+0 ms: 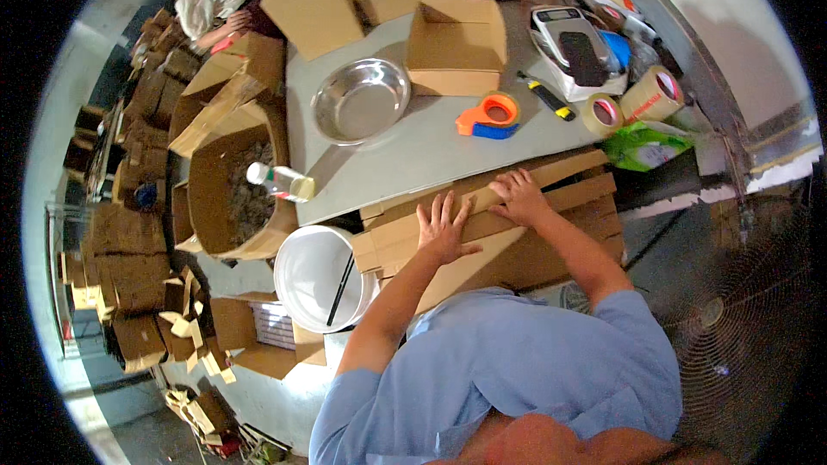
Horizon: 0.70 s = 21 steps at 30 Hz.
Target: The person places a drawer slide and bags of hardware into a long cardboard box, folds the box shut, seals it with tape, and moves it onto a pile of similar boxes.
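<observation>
Brown cardboard point(517, 257) bears both hands point(443, 231) point(520, 198), held apart, the left splayed, the right perhaps half-curled.

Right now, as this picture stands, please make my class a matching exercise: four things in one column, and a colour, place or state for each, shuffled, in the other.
Things
1. Left hand
2. Metal bowl
3. Tape dispenser
4. Bucket

Descriptions
A. Orange and blue
B. White, with a thin black stick inside
C. Fingers spread on the cardboard
D. Round, shiny and silver

Right pairs: 1-C, 2-D, 3-A, 4-B
</observation>
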{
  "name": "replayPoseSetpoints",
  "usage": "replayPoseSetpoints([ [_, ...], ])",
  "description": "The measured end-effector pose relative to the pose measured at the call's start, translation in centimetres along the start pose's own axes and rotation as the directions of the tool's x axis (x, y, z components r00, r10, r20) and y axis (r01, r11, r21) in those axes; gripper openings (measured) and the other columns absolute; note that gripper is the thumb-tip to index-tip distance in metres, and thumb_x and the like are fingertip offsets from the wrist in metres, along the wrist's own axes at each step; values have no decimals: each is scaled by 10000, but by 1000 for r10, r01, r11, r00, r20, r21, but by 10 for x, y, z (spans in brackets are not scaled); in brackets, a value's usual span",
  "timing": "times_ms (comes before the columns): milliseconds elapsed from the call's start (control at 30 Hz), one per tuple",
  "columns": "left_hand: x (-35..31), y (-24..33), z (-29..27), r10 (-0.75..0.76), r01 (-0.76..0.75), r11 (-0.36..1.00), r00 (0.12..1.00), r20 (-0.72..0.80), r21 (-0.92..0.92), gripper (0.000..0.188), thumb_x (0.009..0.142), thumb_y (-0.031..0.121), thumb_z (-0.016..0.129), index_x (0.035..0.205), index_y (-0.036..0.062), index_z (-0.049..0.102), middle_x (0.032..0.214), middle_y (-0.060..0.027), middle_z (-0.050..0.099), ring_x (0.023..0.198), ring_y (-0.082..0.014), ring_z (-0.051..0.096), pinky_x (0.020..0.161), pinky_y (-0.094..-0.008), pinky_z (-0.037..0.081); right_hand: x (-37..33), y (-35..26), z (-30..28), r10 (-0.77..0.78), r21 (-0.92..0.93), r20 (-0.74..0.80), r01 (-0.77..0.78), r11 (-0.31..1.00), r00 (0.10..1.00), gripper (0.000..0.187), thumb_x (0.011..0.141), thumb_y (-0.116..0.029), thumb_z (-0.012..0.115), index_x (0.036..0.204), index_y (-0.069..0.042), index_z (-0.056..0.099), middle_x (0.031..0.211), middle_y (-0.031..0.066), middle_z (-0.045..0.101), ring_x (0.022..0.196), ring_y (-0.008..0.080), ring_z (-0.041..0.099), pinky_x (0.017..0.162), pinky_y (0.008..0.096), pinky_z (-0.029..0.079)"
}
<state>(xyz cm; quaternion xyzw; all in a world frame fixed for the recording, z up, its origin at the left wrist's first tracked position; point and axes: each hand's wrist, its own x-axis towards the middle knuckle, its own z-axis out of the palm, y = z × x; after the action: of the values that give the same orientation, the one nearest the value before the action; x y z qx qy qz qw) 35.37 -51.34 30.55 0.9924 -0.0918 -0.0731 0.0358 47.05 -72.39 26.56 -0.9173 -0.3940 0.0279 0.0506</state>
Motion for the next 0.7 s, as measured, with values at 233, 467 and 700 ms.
replayPoseSetpoints([
  [233, 5, 0, -1, 12, -3, 997, 993, 116, -81, 871, 657, 549, 672, 1386, 326, 250, 1433, -148, 185, 1303, -328, 203, 1004, -592, 171, -20, 61, -86, 75, -61, 450, -54, 997, 890, 1231, 431, -545, 799, 1407, -137, 170, 1422, 106, 245, 1325, 343, 178, 1033, 591, 176],
  [467, 19, 3, 2, 45, -42, 999, 994, 99, -33, 961, 626, 597, 668, 1407, 298, 195, 1433, -155, 206, 1297, -348, 223, 1013, -612, 151, -39, 82, -66, 30, -71, 373, -4, 997, 927, 1210, 430, -396, 835, 1404, -120, 172, 1421, 114, 229, 1317, 348, 196, 1051, 543, 186],
  [700, 0, 15, 16, 81, -81, 990, 997, -3, -114, 949, 626, 565, 684, 1397, 227, 246, 1405, -143, 247, 1264, -359, 269, 1005, -611, 175, -71, 81, -54, 14, -25, 256, -8, 1000, 967, 1182, 424, -374, 839, 1391, -98, 218, 1431, 92, 266, 1299, 348, 256, 1053, 505, 228],
])
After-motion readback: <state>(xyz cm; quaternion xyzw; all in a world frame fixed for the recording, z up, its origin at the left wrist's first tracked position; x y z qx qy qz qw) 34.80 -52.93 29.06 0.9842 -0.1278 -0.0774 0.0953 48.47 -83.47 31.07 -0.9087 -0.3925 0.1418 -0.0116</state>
